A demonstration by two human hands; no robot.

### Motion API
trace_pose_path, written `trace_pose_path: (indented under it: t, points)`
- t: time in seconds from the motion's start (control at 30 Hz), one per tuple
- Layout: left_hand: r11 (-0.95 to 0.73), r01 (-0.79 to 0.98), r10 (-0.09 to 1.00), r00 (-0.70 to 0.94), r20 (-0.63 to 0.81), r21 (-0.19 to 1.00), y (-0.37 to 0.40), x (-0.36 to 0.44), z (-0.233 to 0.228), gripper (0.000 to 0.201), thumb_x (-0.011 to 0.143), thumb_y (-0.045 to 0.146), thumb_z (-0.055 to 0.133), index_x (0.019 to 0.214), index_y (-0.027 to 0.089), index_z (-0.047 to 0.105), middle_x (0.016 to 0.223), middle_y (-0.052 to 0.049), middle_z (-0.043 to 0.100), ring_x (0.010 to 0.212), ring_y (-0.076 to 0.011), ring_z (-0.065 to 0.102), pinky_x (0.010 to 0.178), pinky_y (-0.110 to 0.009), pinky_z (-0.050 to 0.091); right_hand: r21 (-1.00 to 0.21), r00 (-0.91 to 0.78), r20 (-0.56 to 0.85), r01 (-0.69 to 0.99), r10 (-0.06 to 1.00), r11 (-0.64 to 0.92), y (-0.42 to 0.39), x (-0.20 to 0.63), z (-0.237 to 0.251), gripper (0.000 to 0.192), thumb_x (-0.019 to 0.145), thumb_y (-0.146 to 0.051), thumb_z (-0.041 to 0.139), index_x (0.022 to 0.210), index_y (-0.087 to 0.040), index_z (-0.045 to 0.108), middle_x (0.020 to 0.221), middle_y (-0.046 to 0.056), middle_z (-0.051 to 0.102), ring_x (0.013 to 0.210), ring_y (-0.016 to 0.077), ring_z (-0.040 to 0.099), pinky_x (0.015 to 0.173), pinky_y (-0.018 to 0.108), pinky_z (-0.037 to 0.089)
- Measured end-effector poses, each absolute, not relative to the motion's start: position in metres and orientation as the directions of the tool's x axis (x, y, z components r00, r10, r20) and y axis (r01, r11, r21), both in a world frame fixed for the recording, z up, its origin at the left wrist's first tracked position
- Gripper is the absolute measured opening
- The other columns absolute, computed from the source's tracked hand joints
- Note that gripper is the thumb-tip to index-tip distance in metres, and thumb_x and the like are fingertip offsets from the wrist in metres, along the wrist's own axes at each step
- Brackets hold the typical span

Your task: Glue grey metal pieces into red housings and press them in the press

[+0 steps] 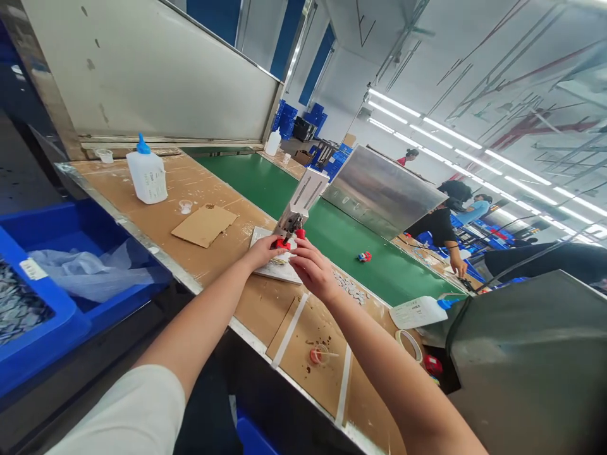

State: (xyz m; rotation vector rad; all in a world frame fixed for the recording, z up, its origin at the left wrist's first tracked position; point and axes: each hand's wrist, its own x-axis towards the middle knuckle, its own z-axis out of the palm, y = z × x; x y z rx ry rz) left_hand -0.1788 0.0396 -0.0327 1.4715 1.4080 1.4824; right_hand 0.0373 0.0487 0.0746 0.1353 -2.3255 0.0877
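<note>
A small bench press (303,199) with a pale upright body stands on a white base (270,270) in front of me. My left hand (262,254) reaches to the foot of the press, its fingers closed on a small red part (283,244). Close beside it, my right hand (313,270) has its fingers bent together near the same spot; what they hold, if anything, is hidden. Just above those fingertips shows a red piece (300,234) on the press. Many small grey flat pieces (349,288) lie loose to the right of my right hand.
A green conveyor belt (256,183) runs behind the press, carrying a red-and-blue toy (364,256). White bottles (148,179), cardboard (205,225), a cup with red liquid (318,355) and a tape roll (408,345) lie about. Blue bins (71,303) stand left; a co-worker's hand (458,262) is at right.
</note>
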Motion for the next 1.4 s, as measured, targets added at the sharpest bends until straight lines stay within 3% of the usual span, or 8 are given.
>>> trace_pose_path:
  t: [0.2,0.5,0.67,0.97,1.17,1.23,1.33,1.4]
  points:
    - [-0.225,0.289,0.934,-0.208,0.29,0.931,0.038,-0.177,-0.03,0.056,0.082,0.051,0.077,0.125,0.017,0.071,0.121,-0.01,0.075,0.111,-0.0274,0.068,0.108,-0.043,0.053,0.197,-0.637,0.729,-0.155,-0.251,0.968,0.061,0.039,0.051,0.036,0.098,-0.006,0.065,0.132,-0.018,0.066,0.126,0.015,0.075,0.142,0.0308,0.059,0.112,0.052,0.06]
    - [-0.228,0.321,0.924,-0.227,0.308,0.919,0.037,-0.175,-0.03,0.047,0.085,0.045,0.075,0.122,0.017,0.071,0.115,-0.009,0.075,0.106,-0.0254,0.068,0.105,-0.041,0.054,0.035,-0.584,0.804,-0.139,-0.111,0.99,0.054,0.036,0.071,0.051,0.096,-0.009,0.069,0.144,-0.024,0.059,0.135,0.014,0.072,0.141,0.0332,0.061,0.11,0.057,0.061]
    - [-0.198,0.335,0.928,-0.239,0.286,0.921,0.04,-0.175,-0.031,0.047,0.085,0.042,0.075,0.125,0.017,0.07,0.117,-0.009,0.075,0.108,-0.0257,0.068,0.105,-0.04,0.055,0.133,-0.644,0.74,-0.143,-0.194,0.981,0.057,0.038,0.053,0.045,0.097,-0.008,0.067,0.14,-0.022,0.062,0.126,0.013,0.076,0.137,0.0313,0.064,0.109,0.052,0.063]
    - [-0.197,0.377,0.929,-0.225,0.296,0.905,0.033,-0.176,-0.029,0.048,0.087,0.045,0.071,0.127,0.019,0.069,0.117,-0.009,0.077,0.109,-0.0275,0.07,0.103,-0.04,0.054,0.213,-0.774,0.588,-0.132,-0.235,0.968,0.092,0.033,0.003,0.041,0.1,-0.011,0.058,0.139,-0.02,0.065,0.136,0.015,0.072,0.148,0.0295,0.053,0.118,0.053,0.055]
    - [-0.164,0.397,0.944,-0.204,0.261,0.903,0.026,-0.175,-0.02,0.049,0.088,0.043,0.066,0.131,0.019,0.066,0.122,-0.011,0.076,0.113,-0.0292,0.07,0.105,-0.042,0.053,0.109,-0.892,0.44,-0.056,-0.099,0.992,0.077,0.035,0.022,0.039,0.102,-0.015,0.051,0.137,-0.021,0.066,0.145,0.012,0.067,0.155,0.0279,0.045,0.128,0.058,0.041]
    - [-0.146,0.41,0.95,-0.196,0.243,0.9,0.027,-0.174,-0.017,0.051,0.086,0.041,0.067,0.132,0.019,0.063,0.122,-0.011,0.076,0.112,-0.029,0.071,0.105,-0.042,0.053,0.029,-0.888,0.459,-0.001,-0.015,1.0,0.059,0.057,0.041,0.036,0.104,-0.015,0.049,0.134,-0.023,0.067,0.149,0.01,0.064,0.155,0.0274,0.045,0.129,0.059,0.038]
    - [-0.164,0.413,0.93,-0.237,0.28,0.896,0.029,-0.176,-0.014,0.059,0.08,0.03,0.066,0.138,0.019,0.056,0.125,-0.011,0.074,0.115,-0.028,0.069,0.106,-0.043,0.052,-0.181,-0.748,0.6,0.217,0.282,0.959,0.023,0.115,0.058,0.03,0.105,-0.019,0.052,0.131,-0.025,0.067,0.141,0.012,0.068,0.141,0.0266,0.059,0.117,0.052,0.051]
    - [-0.251,0.45,0.836,-0.345,0.426,0.857,0.024,-0.179,-0.012,0.059,0.078,0.023,0.06,0.136,0.016,0.055,0.126,-0.013,0.071,0.121,-0.0274,0.066,0.108,-0.044,0.05,-0.304,-0.568,0.651,0.412,0.503,0.859,-0.004,0.167,0.053,0.026,0.104,-0.024,0.056,0.127,-0.025,0.068,0.125,0.012,0.073,0.121,0.0259,0.069,0.103,0.047,0.058]
